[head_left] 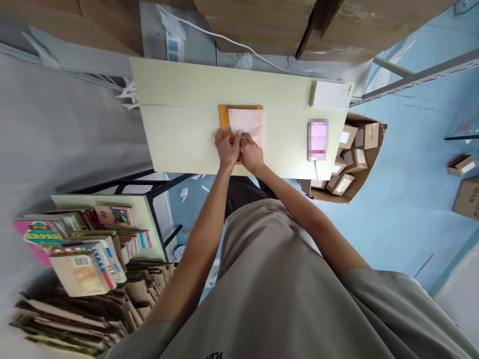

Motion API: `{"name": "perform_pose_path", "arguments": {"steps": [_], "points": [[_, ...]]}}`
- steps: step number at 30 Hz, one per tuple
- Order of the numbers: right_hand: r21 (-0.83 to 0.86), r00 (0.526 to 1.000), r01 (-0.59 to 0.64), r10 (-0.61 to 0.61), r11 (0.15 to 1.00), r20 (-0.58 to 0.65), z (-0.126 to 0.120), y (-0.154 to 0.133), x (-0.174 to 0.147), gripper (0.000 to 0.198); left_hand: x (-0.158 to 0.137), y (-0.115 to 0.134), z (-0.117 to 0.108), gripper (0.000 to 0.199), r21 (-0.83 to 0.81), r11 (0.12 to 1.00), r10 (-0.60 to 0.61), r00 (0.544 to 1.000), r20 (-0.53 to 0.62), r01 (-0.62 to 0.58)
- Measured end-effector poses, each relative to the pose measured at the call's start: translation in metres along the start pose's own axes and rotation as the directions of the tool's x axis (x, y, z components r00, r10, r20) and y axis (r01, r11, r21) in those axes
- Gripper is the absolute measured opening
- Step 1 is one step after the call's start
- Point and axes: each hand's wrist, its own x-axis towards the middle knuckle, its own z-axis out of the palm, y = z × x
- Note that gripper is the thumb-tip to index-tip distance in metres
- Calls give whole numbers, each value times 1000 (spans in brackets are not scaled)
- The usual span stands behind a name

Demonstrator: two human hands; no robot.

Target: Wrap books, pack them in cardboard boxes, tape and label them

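On the pale yellow table [179, 137] in front of me lies a thin orange-edged book [223, 115], with a pale pink sheet or page [247, 119] over most of it. My left hand [227, 151] is at its lower left, fingers curled and pressed onto the orange margin. Close beside it, my right hand [252, 154] has its fingers bent on the lower part of the pink surface. The two thumbs come nearly together and seem to pinch the edge there. My hands cover the book's lower part, so the exact grip is hidden.
Toward the table's right end are a phone [318, 139] with a cable and a white box [331, 95]. An open carton [368, 172] with several small boxes stands right of the table. Stacked books [80, 274] and flattened cardboard [75, 324] sit lower left. Large cartons [258, 22] line the back.
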Motion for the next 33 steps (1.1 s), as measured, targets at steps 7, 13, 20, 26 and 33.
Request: {"name": "perform_pose_path", "arguments": {"steps": [7, 13, 20, 26, 33], "points": [[55, 996, 14, -9, 998, -93, -22, 43, 1, 22, 3, -4, -2, 21, 26, 999, -40, 985, -171, 45], [177, 921, -302, 335, 937, -202, -53, 76, 44, 28, -3, -7, 3, 19, -28, 996, -94, 979, -179, 90], [250, 928, -295, 338, 922, -155, -47, 74, 71, 21, -4, 1, 2, 17, 57, 995, -67, 972, -227, 82], [111, 927, -305, 322, 946, -194, -65, 53, 60, 21, -89, 31, 23, 91, 164, 953, 217, 951, 219, -255], [-17, 976, -167, 163, 986, -145, -92, 36, 49, 36, -111, 19, 42, 67, 146, 972, 164, 977, 133, -183]]}}
